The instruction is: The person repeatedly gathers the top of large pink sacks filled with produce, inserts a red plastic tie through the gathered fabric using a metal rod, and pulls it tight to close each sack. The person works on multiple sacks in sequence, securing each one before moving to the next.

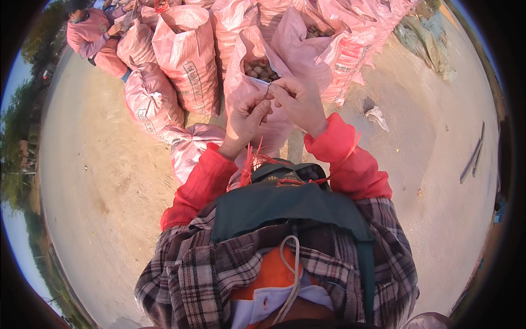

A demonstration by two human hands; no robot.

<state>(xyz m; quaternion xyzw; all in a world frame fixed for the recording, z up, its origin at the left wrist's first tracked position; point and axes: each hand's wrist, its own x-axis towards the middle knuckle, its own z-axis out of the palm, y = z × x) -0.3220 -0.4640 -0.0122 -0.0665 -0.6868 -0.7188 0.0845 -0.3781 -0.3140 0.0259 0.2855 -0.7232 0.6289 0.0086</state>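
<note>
Both hands meet above the near side of an open pink woven sack [263, 119], which holds small brown tuber-like lumps [260, 70]. Between the fingertips runs a thin dark needle-like piece [267, 90], too small to name surely. My left hand [246, 121] pinches its lower end, with the fingers curled in. My right hand [298, 100] pinches the upper end between thumb and forefinger. Red plastic ties [248, 164] hang at the waist, over a dark green apron [287, 209].
More pink sacks stand behind, one open and tall [187, 61], another with similar lumps [320, 31]. Two closed sacks [152, 98] [193, 148] sit at the left. A person [96, 37] is at the far left. Plastic sheeting [427, 41], a white scrap [377, 118] and dark strips [473, 158] lie right.
</note>
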